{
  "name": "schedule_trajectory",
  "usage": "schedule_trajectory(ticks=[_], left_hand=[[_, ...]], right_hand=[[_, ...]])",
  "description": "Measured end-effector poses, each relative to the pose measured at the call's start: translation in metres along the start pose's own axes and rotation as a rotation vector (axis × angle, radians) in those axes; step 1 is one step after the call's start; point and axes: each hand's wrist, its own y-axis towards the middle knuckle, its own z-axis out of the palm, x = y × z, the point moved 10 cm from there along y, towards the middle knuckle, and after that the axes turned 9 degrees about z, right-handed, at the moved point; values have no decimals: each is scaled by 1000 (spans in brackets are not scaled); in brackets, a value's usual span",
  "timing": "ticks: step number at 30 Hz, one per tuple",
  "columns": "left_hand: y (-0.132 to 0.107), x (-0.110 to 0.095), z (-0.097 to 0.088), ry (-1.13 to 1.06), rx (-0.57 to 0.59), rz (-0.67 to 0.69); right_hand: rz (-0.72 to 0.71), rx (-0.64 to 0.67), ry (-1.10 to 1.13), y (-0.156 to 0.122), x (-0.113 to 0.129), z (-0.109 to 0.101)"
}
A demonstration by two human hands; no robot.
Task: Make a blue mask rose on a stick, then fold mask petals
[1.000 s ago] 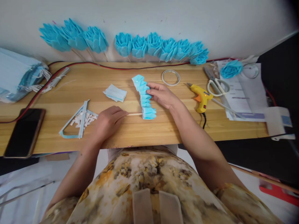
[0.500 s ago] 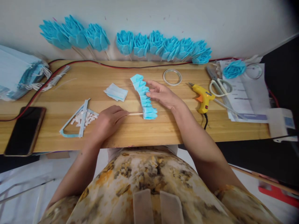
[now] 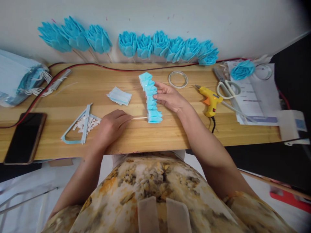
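Note:
My left hand is closed on a thin wooden stick that points right. The stick's far end meets the lower end of a pleated light-blue strip, which looks like mask fabric. The strip stands out away from me in folded, pointed petals, with its lower end wound about the stick. My right hand pinches the strip at its middle between thumb and fingers. Left of the strip lies a small stack of pale-blue fabric pieces on the wooden table.
Several blue fabric flowers on sticks lean along the wall. To the right are a tape roll, a yellow glue gun, scissors and papers. Leftward are white scraps, a phone and a bag of masks.
The strip's upper end has swung slightly away and to the right, so it stands straighter. Both hands keep their hold, and the view has shifted a little.

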Motion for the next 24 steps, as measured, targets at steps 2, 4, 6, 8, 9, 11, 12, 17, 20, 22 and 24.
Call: schedule_trajectory(ticks=[2,4,6,8,9,11,12,17,20,22,24], left_hand=[[1,0,0,6,3,-7],[1,0,-1,9,1,-4],[2,-1,-1,14,0,4],[2,-2,-2,20,-7,10],[2,-2,-3,22,-14,11],[1,-1,-4,20,-26,13],[1,-1,-4,17,-29,14],[0,3,-2,3,-28,3],[-1,4,-2,2,-31,-7],[-1,5,-2,3,-29,-15],[-1,6,-1,6,-27,-19]], right_hand=[[2,2,21,0,0,-1],[5,11,40,0,-1,-1],[5,28,56,0,-1,1],[-2,47,70,1,-1,2],[-6,57,75,1,0,2],[-16,73,77,1,1,3],[-20,80,75,1,1,4],[-31,88,81,0,3,6],[-27,89,84,-1,3,7],[-28,92,78,-1,3,7],[-33,97,79,-1,4,8]])
